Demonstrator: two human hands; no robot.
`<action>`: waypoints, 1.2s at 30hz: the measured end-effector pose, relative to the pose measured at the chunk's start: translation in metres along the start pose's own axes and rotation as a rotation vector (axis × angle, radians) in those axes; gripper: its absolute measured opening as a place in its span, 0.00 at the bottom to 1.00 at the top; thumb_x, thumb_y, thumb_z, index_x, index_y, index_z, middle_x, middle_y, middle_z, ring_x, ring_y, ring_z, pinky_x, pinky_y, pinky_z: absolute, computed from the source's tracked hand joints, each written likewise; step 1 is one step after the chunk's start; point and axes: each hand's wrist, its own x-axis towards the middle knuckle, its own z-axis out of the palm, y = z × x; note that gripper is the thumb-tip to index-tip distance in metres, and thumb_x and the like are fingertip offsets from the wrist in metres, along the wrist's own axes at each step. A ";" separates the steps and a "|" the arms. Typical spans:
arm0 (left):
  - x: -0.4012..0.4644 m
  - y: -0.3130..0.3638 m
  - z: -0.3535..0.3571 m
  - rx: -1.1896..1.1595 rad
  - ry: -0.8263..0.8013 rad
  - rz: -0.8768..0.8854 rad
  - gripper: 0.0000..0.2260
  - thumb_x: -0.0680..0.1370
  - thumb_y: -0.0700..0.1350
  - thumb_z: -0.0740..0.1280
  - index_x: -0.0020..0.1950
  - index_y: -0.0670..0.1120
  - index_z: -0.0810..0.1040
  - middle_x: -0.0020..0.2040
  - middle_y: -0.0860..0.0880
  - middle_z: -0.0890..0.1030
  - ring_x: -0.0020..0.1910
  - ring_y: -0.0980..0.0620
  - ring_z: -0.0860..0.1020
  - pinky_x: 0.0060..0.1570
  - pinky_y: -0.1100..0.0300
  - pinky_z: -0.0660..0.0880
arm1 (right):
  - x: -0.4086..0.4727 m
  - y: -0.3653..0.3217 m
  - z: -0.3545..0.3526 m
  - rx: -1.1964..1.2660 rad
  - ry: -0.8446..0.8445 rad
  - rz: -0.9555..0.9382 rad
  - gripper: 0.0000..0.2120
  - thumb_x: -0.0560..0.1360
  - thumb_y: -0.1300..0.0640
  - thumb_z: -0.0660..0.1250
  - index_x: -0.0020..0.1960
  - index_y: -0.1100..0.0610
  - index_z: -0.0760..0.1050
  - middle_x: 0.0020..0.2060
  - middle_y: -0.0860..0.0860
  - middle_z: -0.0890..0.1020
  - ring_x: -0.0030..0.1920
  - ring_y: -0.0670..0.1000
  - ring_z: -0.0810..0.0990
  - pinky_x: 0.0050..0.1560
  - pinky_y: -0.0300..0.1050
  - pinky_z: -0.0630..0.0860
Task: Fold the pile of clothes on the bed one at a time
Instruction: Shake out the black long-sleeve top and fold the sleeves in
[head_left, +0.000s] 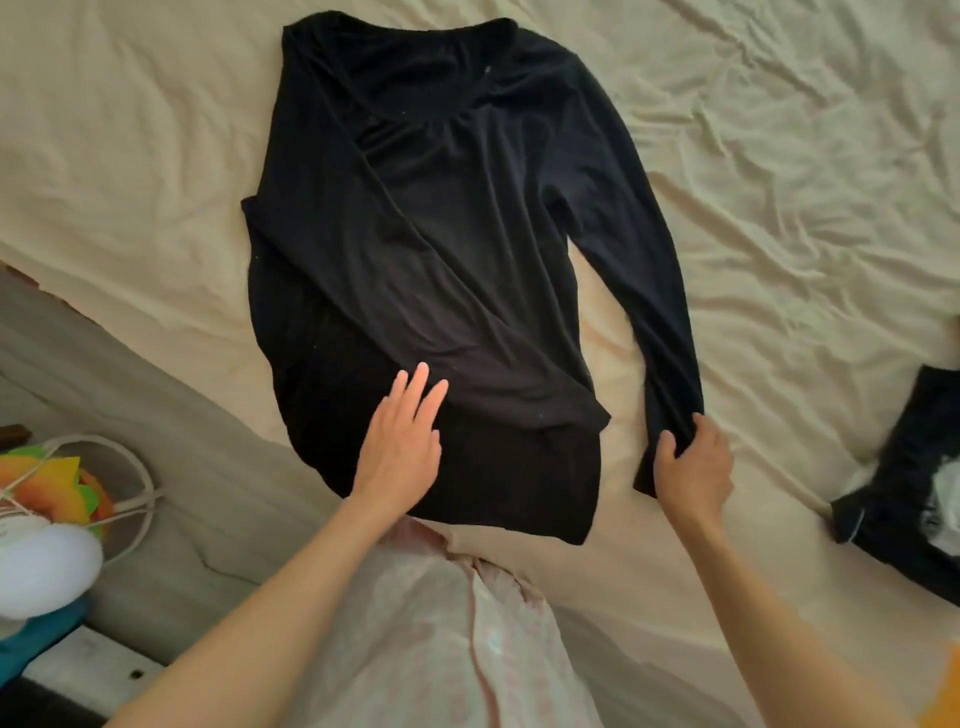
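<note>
Two bare hands work on a black long-sleeved shirt (441, 249) spread flat on a bed sheet (779, 182), cream-coloured and wrinkled, seen from the head camera. The shirt lies lengthwise, collar toward twelve o'clock, hem toward six. One sleeve is already folded slantwise across the body, its cuff ending near the hem at about four o'clock from the shirt's middle. The other sleeve runs down the shirt's three o'clock side, apart from the body, with a strip of bare sheet between them.

The left hand (402, 447) lies flat on the lower part of the shirt, fingers straight and slightly spread, pressing the cloth and holding nothing. The right hand (693, 467) grips the cuff end of the free sleeve, fingers and thumb curled round the cloth.

Wide open sheet lies at nine, twelve and three o'clock of the shirt. The hem sits close to the near edge of the bed. At four o'clock, well apart from the shirt, a dark heap of clothes (904, 478) rests at the frame's right border. At eight o'clock, off the bed, is a white cord (132, 483) beside some bright orange and yellow stuff (62, 483)
</note>
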 end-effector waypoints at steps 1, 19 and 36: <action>0.002 0.015 0.007 0.076 -0.053 0.080 0.27 0.81 0.45 0.57 0.77 0.50 0.48 0.78 0.48 0.44 0.77 0.48 0.43 0.74 0.52 0.50 | 0.010 0.009 -0.003 0.035 -0.036 0.098 0.26 0.78 0.52 0.62 0.73 0.60 0.62 0.69 0.58 0.68 0.69 0.60 0.66 0.67 0.61 0.65; 0.025 0.160 0.005 -1.183 -0.468 -0.341 0.26 0.77 0.58 0.63 0.72 0.55 0.61 0.64 0.53 0.73 0.65 0.53 0.70 0.66 0.52 0.66 | -0.019 0.002 -0.038 0.411 -0.817 -0.407 0.15 0.79 0.63 0.60 0.62 0.51 0.77 0.50 0.40 0.79 0.51 0.40 0.78 0.49 0.32 0.75; -0.008 0.021 -0.092 -1.290 0.256 -0.875 0.12 0.78 0.37 0.56 0.54 0.46 0.77 0.56 0.43 0.77 0.54 0.45 0.76 0.45 0.55 0.75 | 0.013 -0.062 -0.020 0.798 -0.642 0.132 0.10 0.80 0.60 0.58 0.46 0.54 0.77 0.39 0.51 0.82 0.39 0.49 0.81 0.40 0.39 0.79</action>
